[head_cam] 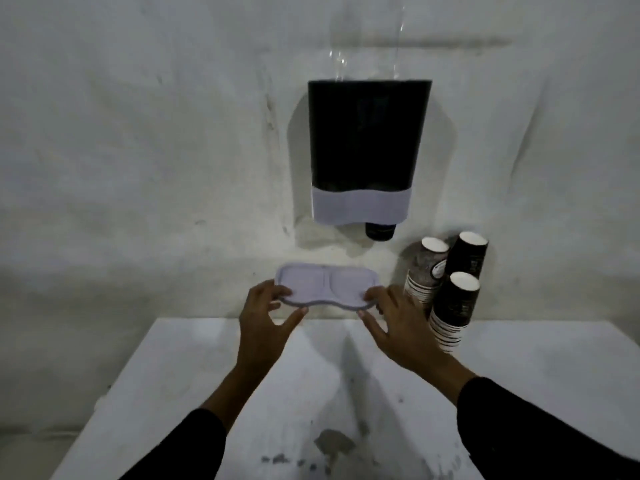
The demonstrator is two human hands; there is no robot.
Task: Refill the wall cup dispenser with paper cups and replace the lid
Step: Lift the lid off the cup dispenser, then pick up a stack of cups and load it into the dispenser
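Below the wall cup dispenser (367, 147), left hand (266, 315) and right hand (398, 318) clamp the lid (327, 285) by its ends, beside stacked paper cups (450, 296).

— What do we wear on our arms?
— We wear long black sleeves, left sleeve (180, 448) and right sleeve (540, 427), each ending at the wrist.
— And beyond the cuffs?
— Our left hand (265, 313) and right hand (405, 323) are bare: no gloves, rings or watch.
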